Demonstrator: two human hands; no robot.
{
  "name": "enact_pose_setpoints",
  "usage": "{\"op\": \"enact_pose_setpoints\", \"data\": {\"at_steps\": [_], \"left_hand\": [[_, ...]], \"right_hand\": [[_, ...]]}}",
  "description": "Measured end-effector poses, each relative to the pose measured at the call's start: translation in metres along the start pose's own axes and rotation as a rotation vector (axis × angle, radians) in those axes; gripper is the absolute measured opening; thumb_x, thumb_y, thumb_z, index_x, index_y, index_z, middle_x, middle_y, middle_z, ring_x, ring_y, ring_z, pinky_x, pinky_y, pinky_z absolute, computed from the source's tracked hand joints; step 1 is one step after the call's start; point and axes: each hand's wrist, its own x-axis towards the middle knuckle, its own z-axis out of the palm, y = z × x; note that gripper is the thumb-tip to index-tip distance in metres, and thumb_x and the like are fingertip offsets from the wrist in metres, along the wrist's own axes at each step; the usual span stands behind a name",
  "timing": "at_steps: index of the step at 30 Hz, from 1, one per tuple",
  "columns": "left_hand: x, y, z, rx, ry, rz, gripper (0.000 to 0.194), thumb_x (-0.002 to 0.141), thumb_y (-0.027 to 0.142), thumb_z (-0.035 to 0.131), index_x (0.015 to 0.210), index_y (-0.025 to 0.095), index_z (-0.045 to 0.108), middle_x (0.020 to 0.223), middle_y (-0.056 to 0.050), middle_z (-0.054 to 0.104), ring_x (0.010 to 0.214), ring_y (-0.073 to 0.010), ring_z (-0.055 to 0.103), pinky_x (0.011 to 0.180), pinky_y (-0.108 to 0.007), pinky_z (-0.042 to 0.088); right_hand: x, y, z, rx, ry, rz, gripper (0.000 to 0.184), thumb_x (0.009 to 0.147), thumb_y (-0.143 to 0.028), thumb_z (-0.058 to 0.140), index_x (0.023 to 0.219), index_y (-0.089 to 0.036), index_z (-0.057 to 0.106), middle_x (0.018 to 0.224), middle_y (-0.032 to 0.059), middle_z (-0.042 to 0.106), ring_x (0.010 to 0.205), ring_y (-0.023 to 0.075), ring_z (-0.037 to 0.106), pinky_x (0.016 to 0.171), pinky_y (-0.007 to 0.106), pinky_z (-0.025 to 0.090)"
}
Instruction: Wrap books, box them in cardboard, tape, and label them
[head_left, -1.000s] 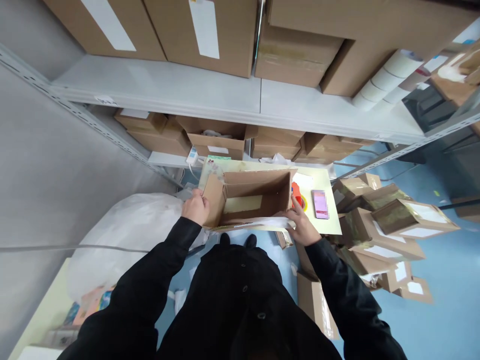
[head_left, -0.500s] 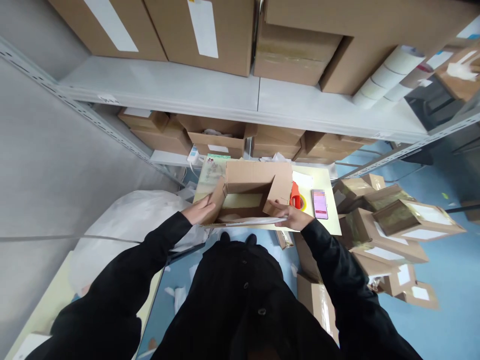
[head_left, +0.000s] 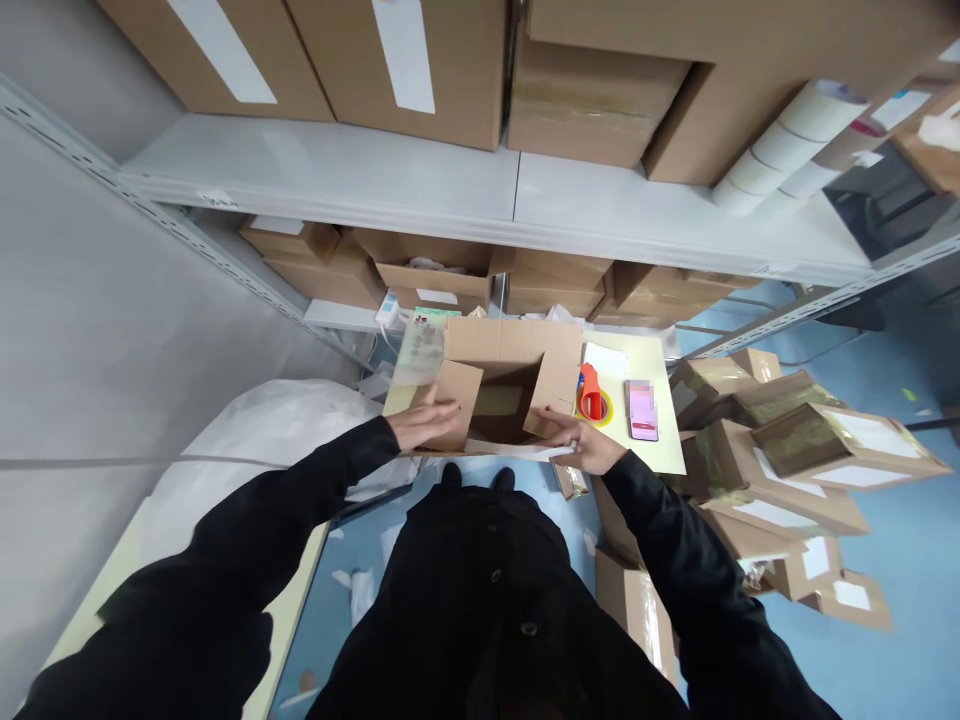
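On the tabletop (head_left: 651, 365), the open cardboard box (head_left: 513, 343) sits between both hands. The left hand (head_left: 425, 420) lies flattened on one end flap, fingers extended; the right hand (head_left: 585, 443) curls its fingers on the opposite flap. Any writing is too small to read.

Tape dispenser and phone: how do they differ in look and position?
The tape dispenser is orange-red and irregular; the phone is a flat rectangle with a lit, pinkish screen.
The tape dispenser lies close beside the open box; the phone lies farther right.
Both rest on the pale table.
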Motion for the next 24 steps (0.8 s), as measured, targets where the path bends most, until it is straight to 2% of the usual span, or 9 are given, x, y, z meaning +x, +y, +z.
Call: {"op": "enact_pose_setpoints", "data": {"at_steps": [2, 5, 7, 10, 13, 15, 19, 22, 24], "left_hand": [[-0.008, -0.019, -0.004, -0.050, -0.017, 0.217, 0.092, 0.072, 0.083, 0.013, 0.124, 0.023, 0.059, 0.150, -0.012, 0.032, 0.136, -0.0344, 0.031, 0.109, -0.048, 0.024], [-0.015, -0.035, -0.002, -0.112, -0.034, 0.379, 0.091, 0.062, 0.086, 0.037, 0.120, 0.021, 0.062, 0.141, -0.014, 0.045, 0.130, -0.0333, 0.039, 0.107, -0.045, 0.028], [-0.013, -0.035, 0.007, -0.130, 0.100, 0.284, 0.074, 0.063, 0.072, 0.057, 0.116, 0.021, 0.061, 0.126, -0.013, 0.058, 0.119, -0.0302, 0.050, 0.102, -0.043, 0.036], [-0.003, -0.026, 0.027, -0.201, 0.420, 0.025, 0.059, 0.068, 0.049, 0.065, 0.117, 0.018, 0.053, 0.106, -0.010, 0.064, 0.099, -0.0252, 0.061, 0.089, -0.042, 0.047], [0.006, -0.011, 0.041, -0.205, 0.645, -0.045, 0.071, 0.065, 0.038, 0.070, 0.126, 0.014, 0.043, 0.112, -0.013, 0.058, 0.103, -0.0261, 0.058, 0.089, -0.042, 0.047], [0.007, -0.001, 0.044, -0.057, 0.712, -0.033, 0.065, 0.067, 0.032, 0.069, 0.125, 0.014, 0.046, 0.126, -0.018, 0.050, 0.118, -0.0311, 0.049, 0.097, -0.047, 0.041], [0.001, 0.016, 0.044, 0.250, 0.511, 0.099, 0.046, 0.080, 0.033, 0.055, 0.125, 0.021, 0.054, 0.144, -0.015, 0.038, 0.134, -0.0343, 0.032, 0.104, -0.053, 0.028], [-0.002, 0.021, 0.042, 0.320, 0.296, 0.232, 0.069, 0.076, 0.053, 0.057, 0.136, 0.020, 0.046, 0.147, -0.016, 0.035, 0.137, -0.0345, 0.028, 0.109, -0.053, 0.019], [-0.001, 0.020, 0.040, 0.332, 0.239, 0.232, 0.083, 0.071, 0.062, 0.058, 0.139, 0.018, 0.042, 0.147, -0.017, 0.034, 0.137, -0.0359, 0.027, 0.110, -0.054, 0.015]], "right_hand": [[-0.001, 0.005, -0.005, 0.038, 0.064, -0.021, 0.018, 0.077, -0.028, 0.064, 0.087, -0.019, 0.075, 0.144, 0.0104, 0.042, 0.135, 0.0284, 0.036, 0.108, 0.041, 0.034], [0.003, 0.014, -0.011, 0.032, 0.179, -0.022, 0.017, 0.078, -0.033, 0.063, 0.077, -0.019, 0.072, 0.133, 0.0111, 0.053, 0.126, 0.0264, 0.048, 0.103, 0.039, 0.041], [0.009, 0.019, -0.012, -0.052, 0.287, 0.042, 0.016, 0.076, -0.032, 0.064, 0.083, -0.019, 0.071, 0.120, 0.0118, 0.061, 0.116, 0.0258, 0.055, 0.099, 0.040, 0.044], [0.021, 0.025, -0.006, -0.303, 0.510, 0.260, 0.034, 0.074, -0.028, 0.065, 0.106, -0.018, 0.065, 0.109, 0.0128, 0.063, 0.104, 0.0271, 0.059, 0.093, 0.045, 0.047], [0.031, 0.028, 0.009, -0.552, 0.653, 0.404, 0.054, 0.073, -0.028, 0.064, 0.124, -0.019, 0.054, 0.121, 0.0159, 0.053, 0.112, 0.0318, 0.051, 0.093, 0.050, 0.043], [0.034, 0.029, 0.019, -0.617, 0.671, 0.429, 0.056, 0.074, -0.028, 0.061, 0.129, -0.021, 0.050, 0.130, 0.0163, 0.046, 0.119, 0.0342, 0.045, 0.093, 0.052, 0.041], [0.036, 0.037, 0.019, -0.568, 0.663, 0.492, 0.074, 0.072, -0.030, 0.063, 0.140, -0.022, 0.034, 0.142, 0.0174, 0.033, 0.129, 0.0375, 0.035, 0.097, 0.056, 0.035], [0.046, 0.043, -0.007, -0.483, 0.584, 0.506, 0.096, 0.064, -0.042, 0.072, 0.144, -0.024, 0.023, 0.151, 0.0196, 0.015, 0.137, 0.0429, 0.019, 0.101, 0.063, 0.028], [0.062, 0.047, -0.032, -0.411, 0.532, 0.504, 0.112, 0.056, -0.049, 0.077, 0.146, -0.021, 0.017, 0.153, 0.0207, 0.006, 0.139, 0.0434, 0.013, 0.103, 0.062, 0.026]]}}
